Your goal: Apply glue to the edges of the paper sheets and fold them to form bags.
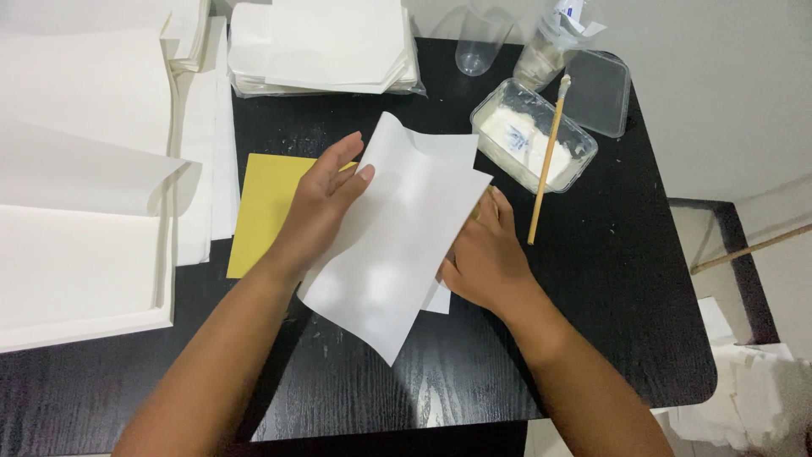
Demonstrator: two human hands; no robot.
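1. The left hand pinched the upper left edge of a white sheet, thumb on top and fingers behind.
2. The right hand gripped the sheet's right edge, fingers mostly hidden under the paper.
3. The sheet was held just above the black table, curling at its top corner: light, limp and easily creased, so probably best held by opposite edges.
4. A yellow card lay beneath the left hand.
5. Farther off stood a clear tub of white paste with a stick resting in it, and stacked white paper.
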